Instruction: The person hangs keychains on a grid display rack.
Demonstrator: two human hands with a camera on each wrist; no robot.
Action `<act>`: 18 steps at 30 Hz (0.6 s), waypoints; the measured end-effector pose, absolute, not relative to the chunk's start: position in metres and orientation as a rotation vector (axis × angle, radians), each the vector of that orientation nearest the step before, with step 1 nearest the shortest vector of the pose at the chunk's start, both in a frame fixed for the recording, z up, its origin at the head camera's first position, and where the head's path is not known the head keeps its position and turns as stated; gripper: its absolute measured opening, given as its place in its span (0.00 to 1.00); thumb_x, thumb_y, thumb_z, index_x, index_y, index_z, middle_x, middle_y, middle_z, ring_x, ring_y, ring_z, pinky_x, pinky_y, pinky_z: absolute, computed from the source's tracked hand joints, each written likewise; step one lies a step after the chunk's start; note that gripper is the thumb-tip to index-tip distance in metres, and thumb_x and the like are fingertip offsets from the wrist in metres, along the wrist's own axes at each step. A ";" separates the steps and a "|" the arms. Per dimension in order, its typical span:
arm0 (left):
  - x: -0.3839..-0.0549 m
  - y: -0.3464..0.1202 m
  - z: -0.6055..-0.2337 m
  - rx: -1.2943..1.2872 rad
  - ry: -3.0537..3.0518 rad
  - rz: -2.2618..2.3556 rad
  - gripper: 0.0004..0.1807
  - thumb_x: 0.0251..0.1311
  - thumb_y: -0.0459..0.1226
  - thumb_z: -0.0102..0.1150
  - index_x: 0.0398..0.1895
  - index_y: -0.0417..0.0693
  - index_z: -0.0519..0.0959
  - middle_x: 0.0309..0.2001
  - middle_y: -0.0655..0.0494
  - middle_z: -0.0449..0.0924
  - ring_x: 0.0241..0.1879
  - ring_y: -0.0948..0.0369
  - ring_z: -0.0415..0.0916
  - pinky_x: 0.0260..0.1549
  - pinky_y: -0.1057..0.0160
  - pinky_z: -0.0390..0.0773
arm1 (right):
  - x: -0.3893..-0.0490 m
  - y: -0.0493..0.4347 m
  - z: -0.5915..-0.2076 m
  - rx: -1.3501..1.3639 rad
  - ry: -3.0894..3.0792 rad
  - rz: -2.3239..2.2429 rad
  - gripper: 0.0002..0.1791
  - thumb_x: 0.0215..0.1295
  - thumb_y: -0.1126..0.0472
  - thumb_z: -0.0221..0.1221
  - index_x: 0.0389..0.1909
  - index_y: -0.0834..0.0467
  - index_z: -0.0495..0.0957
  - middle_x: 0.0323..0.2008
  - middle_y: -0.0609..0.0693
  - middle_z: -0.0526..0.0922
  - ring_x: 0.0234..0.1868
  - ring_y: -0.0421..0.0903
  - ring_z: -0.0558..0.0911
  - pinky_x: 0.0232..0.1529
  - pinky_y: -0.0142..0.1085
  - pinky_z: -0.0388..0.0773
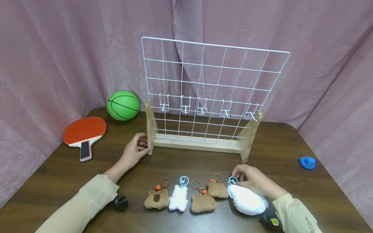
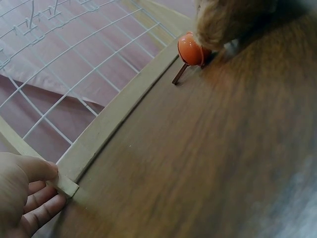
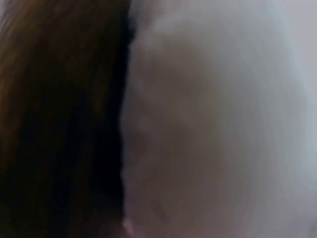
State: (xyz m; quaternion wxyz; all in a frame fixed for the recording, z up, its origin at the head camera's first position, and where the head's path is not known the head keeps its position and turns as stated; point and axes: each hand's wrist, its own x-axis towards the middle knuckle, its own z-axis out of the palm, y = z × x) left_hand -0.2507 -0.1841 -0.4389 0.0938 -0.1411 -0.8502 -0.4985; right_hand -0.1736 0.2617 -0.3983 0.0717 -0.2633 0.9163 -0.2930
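My left hand (image 1: 136, 149) pinches the wooden foot at the left end of a stand (image 1: 198, 143), thumb on one side and fingers on the other. A white wire grid (image 1: 190, 87) leans upright in the stand. On the right, the bent fingers of my right hand (image 1: 253, 180) are at the blue ring (image 1: 232, 181) of a plump white plush keychain (image 1: 247, 201); I cannot tell whether they pinch it. This plush fills much of the right wrist view, blurred. Left of it lie brown plush keychains (image 1: 203, 203) and a smaller white one (image 1: 178, 198).
Several white hooks (image 1: 185, 109) hang in a row across the grid. A green ball (image 1: 123, 105) and a red table tennis bat (image 1: 84, 131) are at the left. A blue rubber duck (image 1: 307, 162) sits near the right table edge. Pink curtains (image 1: 73, 55) surround the table.
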 end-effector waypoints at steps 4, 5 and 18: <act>-0.250 -0.184 -0.438 -0.420 -2.529 -1.458 0.28 0.56 0.26 0.63 0.60 0.34 0.64 0.48 0.35 0.75 0.45 0.47 0.77 0.35 0.74 0.79 | -0.173 0.261 -0.397 -0.741 2.743 -0.883 0.11 0.52 0.67 0.66 0.34 0.56 0.75 0.25 0.44 0.75 0.28 0.32 0.71 0.29 0.26 0.72; -0.250 -0.184 -0.438 -0.420 -2.530 -1.453 0.28 0.56 0.26 0.63 0.60 0.34 0.64 0.47 0.36 0.75 0.45 0.47 0.77 0.35 0.74 0.79 | -0.173 0.261 -0.397 -0.735 2.742 -0.882 0.11 0.52 0.68 0.66 0.34 0.56 0.74 0.25 0.43 0.75 0.28 0.32 0.71 0.29 0.26 0.72; -0.249 -0.183 -0.437 -0.408 -2.535 -1.458 0.28 0.56 0.26 0.63 0.59 0.35 0.64 0.48 0.36 0.75 0.45 0.47 0.77 0.36 0.72 0.79 | -0.174 0.266 -0.398 -0.845 2.703 -0.939 0.06 0.57 0.67 0.64 0.33 0.54 0.77 0.26 0.41 0.78 0.29 0.30 0.73 0.30 0.26 0.74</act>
